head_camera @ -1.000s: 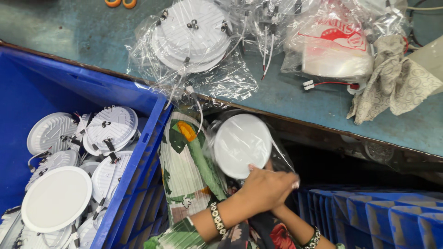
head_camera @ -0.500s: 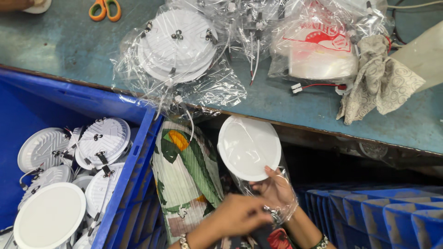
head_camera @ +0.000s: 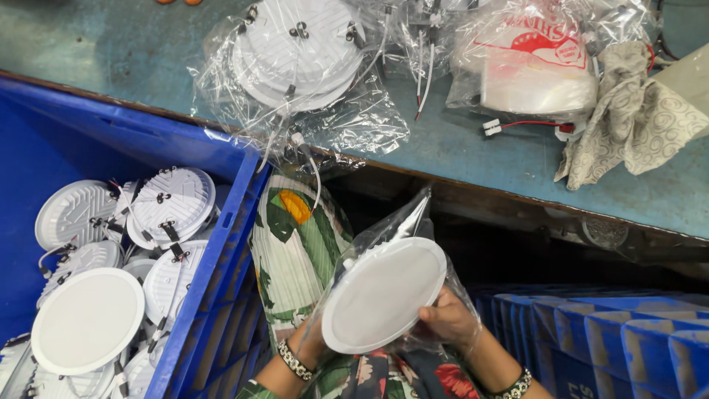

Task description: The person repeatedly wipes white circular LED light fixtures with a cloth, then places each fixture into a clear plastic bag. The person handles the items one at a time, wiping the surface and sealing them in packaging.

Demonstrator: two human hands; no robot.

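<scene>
A round white light panel (head_camera: 384, 294) sits inside a clear plastic bag (head_camera: 402, 225) above my lap. My right hand (head_camera: 450, 319) grips the panel's lower right rim through the bag. My left hand (head_camera: 310, 341) holds the bag and panel at the lower left, mostly hidden behind them. Both wrists wear beaded bracelets. The panel's flat face is turned toward me and tilted.
A blue crate (head_camera: 214, 258) at the left holds several white round light panels (head_camera: 88, 319) with clips and wires. On the teal table (head_camera: 118, 44) lie a bagged stack of panels (head_camera: 295, 52), another bagged item (head_camera: 532, 66) and a patterned cloth (head_camera: 628, 125). Stacked blue crates (head_camera: 613, 332) stand at the lower right.
The panel has come down from near the table edge toward my lap and now sits inside the clear bag. Both hands have shifted onto its lower rim.
</scene>
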